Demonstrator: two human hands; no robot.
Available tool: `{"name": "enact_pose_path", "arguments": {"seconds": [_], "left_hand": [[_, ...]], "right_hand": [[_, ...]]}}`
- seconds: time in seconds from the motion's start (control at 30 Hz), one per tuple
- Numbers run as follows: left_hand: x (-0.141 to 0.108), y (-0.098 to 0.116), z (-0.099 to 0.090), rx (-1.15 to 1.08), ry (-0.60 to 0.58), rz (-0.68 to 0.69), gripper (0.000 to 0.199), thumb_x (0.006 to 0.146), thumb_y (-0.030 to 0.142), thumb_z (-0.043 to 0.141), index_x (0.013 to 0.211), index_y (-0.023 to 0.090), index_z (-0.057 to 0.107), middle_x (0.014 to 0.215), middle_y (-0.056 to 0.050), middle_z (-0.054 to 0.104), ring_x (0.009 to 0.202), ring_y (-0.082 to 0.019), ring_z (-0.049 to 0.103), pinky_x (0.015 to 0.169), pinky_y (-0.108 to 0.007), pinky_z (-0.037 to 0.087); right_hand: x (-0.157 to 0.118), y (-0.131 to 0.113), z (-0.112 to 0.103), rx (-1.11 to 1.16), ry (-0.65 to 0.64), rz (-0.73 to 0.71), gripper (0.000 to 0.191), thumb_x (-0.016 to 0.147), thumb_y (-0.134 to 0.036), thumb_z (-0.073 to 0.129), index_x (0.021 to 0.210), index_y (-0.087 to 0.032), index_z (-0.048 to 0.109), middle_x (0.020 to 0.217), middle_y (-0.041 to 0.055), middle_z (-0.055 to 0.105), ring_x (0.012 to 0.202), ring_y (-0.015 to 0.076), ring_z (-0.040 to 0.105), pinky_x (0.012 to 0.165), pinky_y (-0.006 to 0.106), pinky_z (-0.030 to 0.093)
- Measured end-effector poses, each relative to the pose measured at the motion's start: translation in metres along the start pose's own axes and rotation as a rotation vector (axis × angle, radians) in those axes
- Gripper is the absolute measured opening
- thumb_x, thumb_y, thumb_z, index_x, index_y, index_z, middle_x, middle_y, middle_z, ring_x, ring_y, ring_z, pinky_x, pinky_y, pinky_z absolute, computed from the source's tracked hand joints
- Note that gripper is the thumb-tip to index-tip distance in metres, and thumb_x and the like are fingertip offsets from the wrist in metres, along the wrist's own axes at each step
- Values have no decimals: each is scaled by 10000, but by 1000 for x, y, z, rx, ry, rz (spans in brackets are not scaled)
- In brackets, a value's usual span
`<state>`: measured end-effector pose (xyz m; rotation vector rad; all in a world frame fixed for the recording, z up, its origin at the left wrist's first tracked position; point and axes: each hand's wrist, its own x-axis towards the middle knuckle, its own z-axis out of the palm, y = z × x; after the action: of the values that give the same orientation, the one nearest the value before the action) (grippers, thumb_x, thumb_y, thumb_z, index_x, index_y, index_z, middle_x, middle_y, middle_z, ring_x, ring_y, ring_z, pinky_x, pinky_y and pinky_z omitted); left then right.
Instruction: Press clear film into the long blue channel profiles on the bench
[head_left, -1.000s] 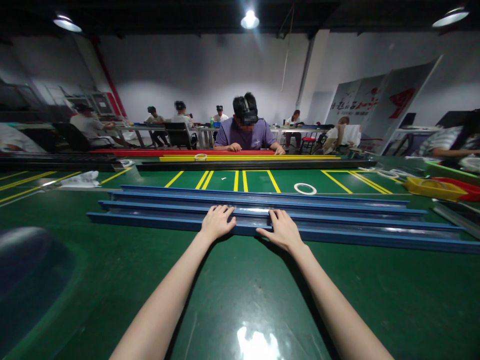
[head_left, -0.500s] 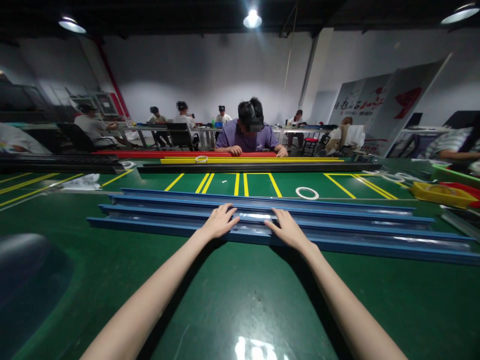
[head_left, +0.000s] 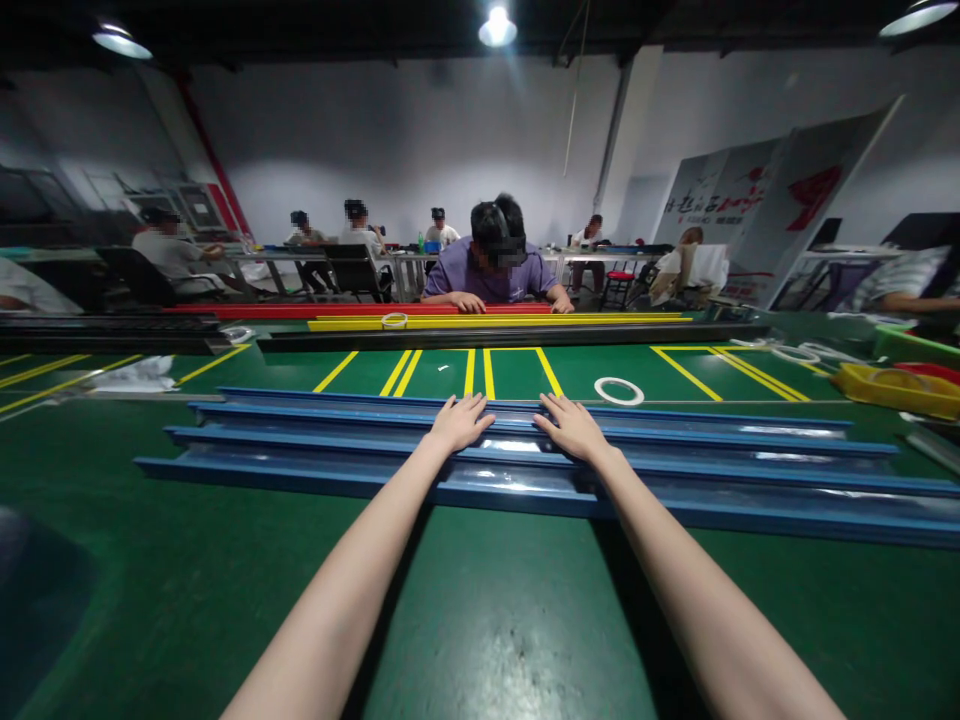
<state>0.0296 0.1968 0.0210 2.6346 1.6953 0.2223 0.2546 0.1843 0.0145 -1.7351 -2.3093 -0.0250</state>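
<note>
Long blue channel profiles lie side by side across the green table in front of me, with clear, shiny film along their troughs. My left hand rests palm down over the far profiles, its fingers spread. To the right of it, my right hand lies in the same way, thumb pointing inward and fingers apart. Neither hand is closed around anything. The fingertips of both reach about the far edge of the blue group; whether each finger touches cannot be made out.
Beyond the blue profiles lie a white ring, yellow tape lines, a black profile, yellow profiles and red profiles. A co-worker in a purple shirt leans over the far side. A yellow tray stands at right.
Both hands have slid forward, away from me, across the blue profiles to their far side. The camera view has shifted slightly.
</note>
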Motion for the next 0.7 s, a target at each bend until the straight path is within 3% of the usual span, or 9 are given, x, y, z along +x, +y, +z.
{"name": "enact_pose_path", "arguments": {"seconds": [0.17,0.33,0.5,0.6,0.7], "left_hand": [[8,-9,7,-46,-35,33,626,840,591,118,1315,229,306,1386,-19,287,1290,-197,205,1044,-445,133],[10,-11,4,-51,-45,27,711,784,676,147,1321,232,288,1395,-41,269,1285,-205,218,1038,-441,142],[18,-11,-5,7,-73,29,702,757,703,205,1250,245,405,1292,-58,442,1171,-233,404,959,-384,299],[19,-9,-6,49,-49,28,677,764,693,206,1210,248,453,1183,-69,533,1068,-243,493,880,-361,372],[16,-6,-5,89,-11,34,635,783,667,219,1191,249,467,1166,-69,543,1076,-238,486,911,-385,348]], "right_hand": [[6,-4,-1,-20,-9,-79,658,821,-588,263,1238,-118,458,1249,116,491,1150,240,420,964,355,286],[12,-2,-7,-40,-45,-101,702,790,-637,272,1217,-120,479,1211,132,519,1099,250,467,917,338,334],[18,-4,-10,-85,-67,-72,606,825,-588,259,1158,-149,511,1133,129,568,1045,236,505,853,325,372],[18,-7,-10,-138,-85,-58,564,833,-575,258,1124,-165,514,1120,132,573,1038,246,505,837,367,372],[15,-10,-10,-204,-109,-43,553,830,-571,268,1150,-174,482,1142,144,556,1055,272,489,856,467,333]]}}
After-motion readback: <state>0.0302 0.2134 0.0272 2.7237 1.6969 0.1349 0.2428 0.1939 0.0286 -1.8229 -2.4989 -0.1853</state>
